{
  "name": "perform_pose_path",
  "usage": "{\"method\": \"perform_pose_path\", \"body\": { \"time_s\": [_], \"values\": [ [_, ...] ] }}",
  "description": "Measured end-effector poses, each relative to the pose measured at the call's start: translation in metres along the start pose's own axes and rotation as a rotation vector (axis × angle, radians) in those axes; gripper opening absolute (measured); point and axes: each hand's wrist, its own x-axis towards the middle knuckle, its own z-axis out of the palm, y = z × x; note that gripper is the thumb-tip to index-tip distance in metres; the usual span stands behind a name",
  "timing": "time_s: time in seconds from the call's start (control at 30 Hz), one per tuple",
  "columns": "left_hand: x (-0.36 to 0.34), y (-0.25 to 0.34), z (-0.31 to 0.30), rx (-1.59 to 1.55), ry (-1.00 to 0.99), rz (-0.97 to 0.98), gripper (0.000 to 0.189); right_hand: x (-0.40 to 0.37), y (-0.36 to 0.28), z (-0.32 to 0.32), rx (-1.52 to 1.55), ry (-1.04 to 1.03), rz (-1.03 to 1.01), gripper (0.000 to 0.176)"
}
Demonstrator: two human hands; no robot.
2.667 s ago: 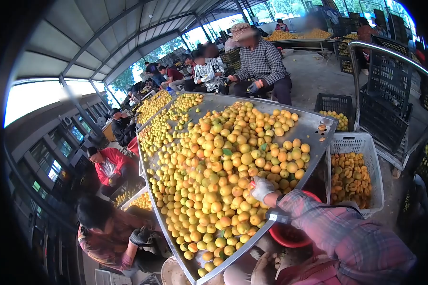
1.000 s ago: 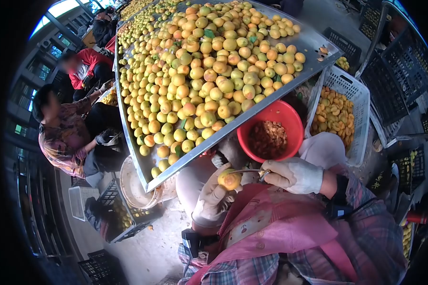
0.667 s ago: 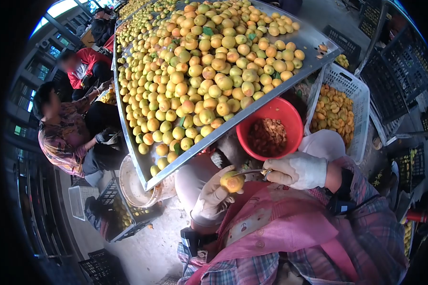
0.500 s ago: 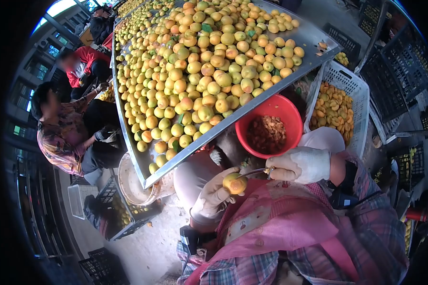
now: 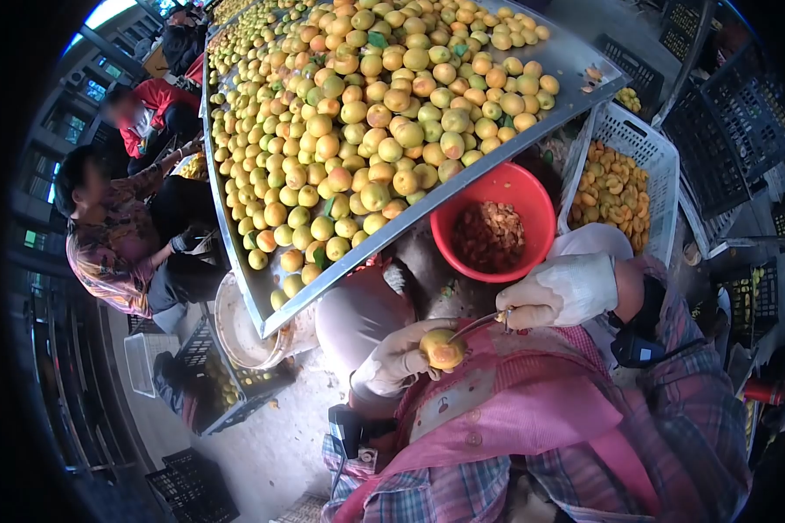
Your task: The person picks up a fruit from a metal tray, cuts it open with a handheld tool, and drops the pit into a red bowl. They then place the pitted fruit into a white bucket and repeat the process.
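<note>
My gloved left hand [image 5: 389, 363] pinches a yellow-orange apricot [image 5: 443, 349] in front of the pink apron [image 5: 532, 418]. In my gloved right hand [image 5: 567, 292] is a slim knife [image 5: 480, 324] with a curved blade, its handle mostly covered by my fingers. The blade tip lies against the upper right side of the apricot. Just beyond my hands, a red basin [image 5: 447, 209] holds a heap of brown apricot pits [image 5: 497, 228].
A metal-edged table [image 5: 576, 70] piled with whole apricots [image 5: 375, 139] stands ahead. On the right, a white crate [image 5: 650, 139] contains split apricots [image 5: 610, 192]. A whitish bucket [image 5: 233, 322] sits under the table corner, near a dark crate [image 5: 214, 410]. Co-workers [image 5: 118, 235] sit on the left.
My left hand and the apricot have shifted slightly right and down, and the apricot has turned. My right hand has moved a little, with the knife blade still at the fruit.
</note>
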Motion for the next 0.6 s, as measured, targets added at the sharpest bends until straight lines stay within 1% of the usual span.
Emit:
{"method": "perform_pose_path", "body": {
  "time_s": [0.03, 0.07, 0.13, 0.17, 0.23, 0.27, 0.33, 0.37, 0.43, 0.47, 0.53, 0.57, 0.6],
  "values": [
    [0.0, 0.0, 0.0, -0.001, 0.0, -0.001, 0.089, 0.001, -0.001, 0.001, 0.066, 0.017, 0.038, 0.025],
    [0.0, -0.001, -0.001, -0.004, -0.011, -0.012, 0.089, 0.002, -0.003, 0.001, 0.067, 0.017, 0.039, 0.025],
    [0.0, -0.001, 0.0, -0.007, -0.023, -0.026, 0.089, 0.003, -0.007, 0.001, 0.078, -0.07, 0.106, 0.024],
    [0.0, -0.001, 0.002, -0.039, -0.02, -0.009, 0.088, 0.003, -0.006, 0.003, 0.079, -0.07, 0.106, 0.024],
    [0.002, -0.002, 0.003, -0.07, -0.016, 0.009, 0.087, 0.003, 0.001, 0.01, -0.014, 0.078, 0.006, 0.026],
    [0.003, -0.002, 0.002, -0.075, -0.006, 0.036, 0.086, 0.004, 0.009, 0.014, -0.014, 0.078, 0.006, 0.026],
    [0.004, -0.005, 0.001, -0.077, 0.004, 0.063, 0.085, 0.007, 0.017, 0.016, -0.418, 0.233, -0.415, 0.021],
    [0.005, -0.008, -0.001, -0.072, 0.041, 0.08, 0.085, 0.005, 0.016, 0.015, -0.419, 0.234, -0.415, 0.021],
    [0.005, -0.011, -0.001, -0.065, 0.077, 0.096, 0.084, 0.005, -0.005, 0.005, 0.035, -0.004, 0.183, 0.018],
    [0.005, -0.012, 0.0, -0.059, 0.103, 0.105, 0.084, 0.005, 0.002, 0.009, 0.036, -0.003, 0.185, 0.018],
    [0.006, -0.015, 0.001, -0.055, 0.128, 0.111, 0.083, 0.004, 0.029, 0.023, -0.335, 0.055, -0.2, 0.019],
    [0.007, -0.016, 0.001, -0.042, 0.159, 0.133, 0.082, 0.004, 0.036, 0.029, -0.334, 0.054, -0.199, 0.019],
    [0.007, -0.017, 0.002, -0.029, 0.191, 0.156, 0.082, 0.005, 0.039, 0.034, -0.213, 0.15, -0.208, 0.018]
  ]
}}
